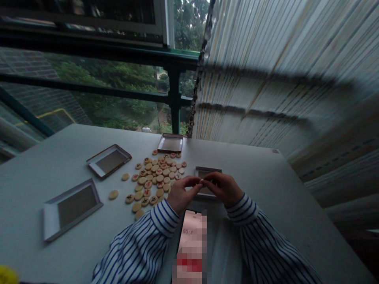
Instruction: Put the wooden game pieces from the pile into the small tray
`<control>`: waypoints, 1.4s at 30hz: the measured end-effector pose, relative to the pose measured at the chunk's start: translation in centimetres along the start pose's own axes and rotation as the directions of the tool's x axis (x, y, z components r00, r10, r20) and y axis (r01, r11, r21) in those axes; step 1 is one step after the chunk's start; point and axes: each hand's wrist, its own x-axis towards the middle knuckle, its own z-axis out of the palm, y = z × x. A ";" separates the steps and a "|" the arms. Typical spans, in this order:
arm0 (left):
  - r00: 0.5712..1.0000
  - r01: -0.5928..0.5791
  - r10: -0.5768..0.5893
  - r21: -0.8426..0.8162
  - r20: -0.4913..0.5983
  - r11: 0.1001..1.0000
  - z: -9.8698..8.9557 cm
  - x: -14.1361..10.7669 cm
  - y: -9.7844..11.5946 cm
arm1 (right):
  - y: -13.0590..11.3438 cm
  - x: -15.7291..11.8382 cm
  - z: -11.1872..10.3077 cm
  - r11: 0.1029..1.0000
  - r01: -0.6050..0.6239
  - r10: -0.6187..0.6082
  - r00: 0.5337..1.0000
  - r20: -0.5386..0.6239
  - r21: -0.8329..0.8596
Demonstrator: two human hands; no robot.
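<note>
Matt wood is suggested by the discs [160, 178] at the view's 7 o'clock tbh, smooth glass is seen on the phone [192, 221] at 6, sheer cloth in the curtain [260, 47] at 2.

Left hand [181, 195] and right hand [227, 189], right of centre, fingertips meeting at small pale piece [201, 181]; round pieces [160, 178], scattered, centre; phone [192, 227], lower centre.

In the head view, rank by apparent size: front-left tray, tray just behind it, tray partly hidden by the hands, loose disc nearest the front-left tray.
1. Front-left tray
2. Tray just behind it and partly hidden tray: too similar to rank, one being covered
3. Loose disc
</note>
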 end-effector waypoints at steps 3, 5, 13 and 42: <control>1.000 0.011 -0.011 -0.010 -0.014 1.000 0.2 0.0 -0.2 | 0.0 0.1 0.0 1.000 0.003 -0.004 1.000 0.027 0.012; 1.000 0.017 -0.018 -0.028 -0.019 0.999 0.2 0.0 -0.3 | 0.0 0.2 0.0 1.000 0.003 -0.004 0.999 0.040 0.026; 0.999 0.037 -0.039 -0.112 -0.015 0.993 0.4 0.0 -0.8 | 0.5 0.1 0.1 0.998 -0.030 0.026 0.997 0.072 0.061; 0.997 -0.046 0.050 0.064 -0.065 0.997 0.5 -0.4 -1.1 | 0.2 0.3 0.1 0.997 -0.045 0.042 0.998 0.039 0.060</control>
